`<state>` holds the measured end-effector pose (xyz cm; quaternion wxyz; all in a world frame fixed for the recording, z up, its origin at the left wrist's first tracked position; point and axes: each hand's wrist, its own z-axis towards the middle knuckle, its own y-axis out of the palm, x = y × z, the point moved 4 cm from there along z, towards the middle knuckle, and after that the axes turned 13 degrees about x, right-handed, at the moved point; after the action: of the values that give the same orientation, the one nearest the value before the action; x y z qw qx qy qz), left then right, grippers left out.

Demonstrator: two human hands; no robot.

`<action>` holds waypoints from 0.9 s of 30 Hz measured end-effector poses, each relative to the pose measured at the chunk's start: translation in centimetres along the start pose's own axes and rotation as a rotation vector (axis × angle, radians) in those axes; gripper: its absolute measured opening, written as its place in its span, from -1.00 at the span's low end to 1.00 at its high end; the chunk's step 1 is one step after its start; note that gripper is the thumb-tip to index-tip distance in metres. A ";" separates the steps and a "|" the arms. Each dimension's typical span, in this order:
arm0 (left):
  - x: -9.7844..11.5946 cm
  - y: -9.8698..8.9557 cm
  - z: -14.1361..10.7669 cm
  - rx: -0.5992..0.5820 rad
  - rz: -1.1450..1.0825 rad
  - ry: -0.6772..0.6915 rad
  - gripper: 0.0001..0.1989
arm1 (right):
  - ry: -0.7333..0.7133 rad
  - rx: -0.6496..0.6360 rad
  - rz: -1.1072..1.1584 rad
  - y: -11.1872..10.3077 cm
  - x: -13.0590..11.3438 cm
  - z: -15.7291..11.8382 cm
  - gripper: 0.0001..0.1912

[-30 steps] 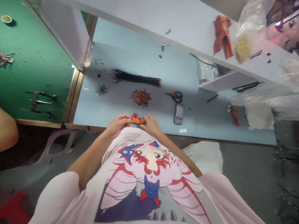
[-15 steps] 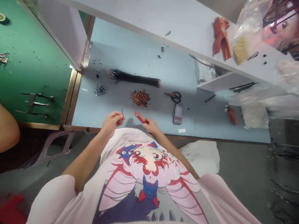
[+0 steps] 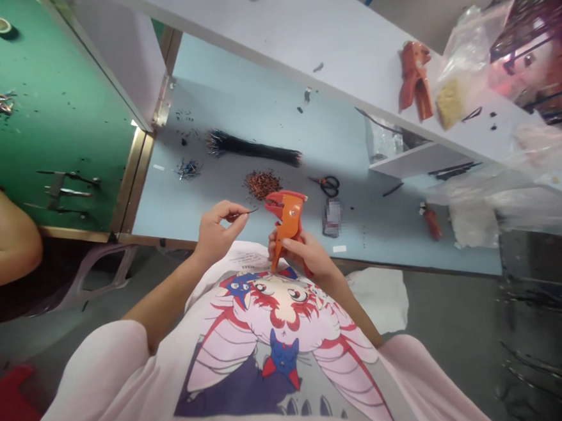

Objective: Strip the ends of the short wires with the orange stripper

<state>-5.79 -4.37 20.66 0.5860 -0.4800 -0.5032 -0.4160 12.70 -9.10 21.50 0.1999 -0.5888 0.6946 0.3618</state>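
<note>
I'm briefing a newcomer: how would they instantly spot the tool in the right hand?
At the light-blue tabletop, find the person's right hand by the near edge. It grips an orange tool, its red head near a coppery heap. Unlike the reddish tool on the white shelf and the red tool at the tabletop's right end, it is held.

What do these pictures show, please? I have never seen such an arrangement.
There is no robot here: a person works with two bare hands. One camera, worn on the head, looks forward and down. The left hand pinches a thin dark wire; the right hand grips an orange-and-red hand tool shaped like pliers. On the pale blue table lie a long bundle of black wires, a loose pile of small copper-coloured pieces and black-handled scissors.
</note>
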 end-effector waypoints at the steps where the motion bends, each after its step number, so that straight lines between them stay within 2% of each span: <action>1: 0.7 -0.2 0.0 0.008 0.036 0.069 -0.94 | 0.001 -0.033 -0.007 0.2 -0.2 -0.4 -0.71; 4: 2.1 -0.8 0.1 0.033 0.088 0.193 -0.94 | -0.001 -0.100 -0.019 0.7 -0.4 -0.8 -0.71; 8: 2.8 -1.1 0.2 0.017 0.101 0.276 -0.93 | -0.006 -0.149 -0.019 0.9 -0.3 -1.0 -0.70; 20: 3.5 -0.8 0.2 -0.052 0.150 0.333 -0.92 | -0.049 -0.182 -0.080 0.9 -0.2 -1.1 -0.73; 27: 3.9 -1.0 0.2 -0.050 0.159 0.369 -0.92 | -0.110 -0.245 -0.177 1.6 -0.3 -1.1 -0.77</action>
<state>-6.25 -4.34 24.66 0.6871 -0.4483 -0.3374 -0.4616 11.43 -9.59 22.86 0.1953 -0.6471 0.5786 0.4564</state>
